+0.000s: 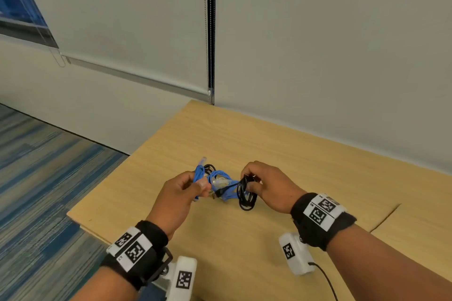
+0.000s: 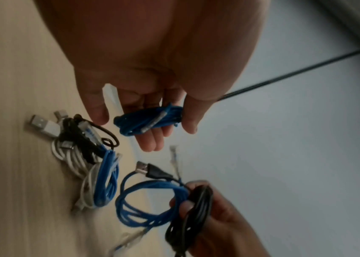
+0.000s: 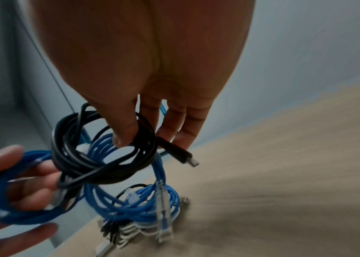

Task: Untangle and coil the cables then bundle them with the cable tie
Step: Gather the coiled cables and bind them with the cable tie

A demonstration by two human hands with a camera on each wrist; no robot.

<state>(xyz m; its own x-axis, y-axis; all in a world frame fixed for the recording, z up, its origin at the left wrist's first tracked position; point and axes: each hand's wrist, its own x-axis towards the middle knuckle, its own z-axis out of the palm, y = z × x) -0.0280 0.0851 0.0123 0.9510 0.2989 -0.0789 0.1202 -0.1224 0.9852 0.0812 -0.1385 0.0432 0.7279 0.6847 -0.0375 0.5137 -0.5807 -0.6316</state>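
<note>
The left hand (image 1: 179, 193) grips a small bundle of blue cable (image 1: 199, 176), fingers and thumb curled round it; in the left wrist view the same blue cable (image 2: 150, 121) lies wound across the fingers (image 2: 152, 140) with the thumb closing on its far end. The right hand (image 1: 266, 184) holds a coil of black cable (image 1: 245, 194), thumb and fingers pinching its top so the loops hang down. In the right wrist view the black cable (image 3: 102, 149) is looped round the thumb (image 3: 122, 132), and its dark plug (image 3: 181, 155) sticks out past the fingers.

Both hands are raised just above the table (image 1: 244, 252), near each other. Between them more blue cable (image 1: 221, 178) runs from one hand to the other, passing through the black loops, so the two are tangled together. A clear plug (image 1: 202, 161) pokes up above the left hand.

Below the hands, on the table, sits a further heap: white cable (image 2: 71, 156), a black strand and blue loops (image 2: 107, 177) bunched together, with a white plug (image 2: 42, 126) at one end. Blur makes it hard to tell how this heap connects to the held cables.

Black wristbands (image 1: 318, 217) with square printed markers sit on both wrists. Behind the table is a pale wall (image 1: 318, 44); to the left, striped blue carpet (image 1: 44, 178).
</note>
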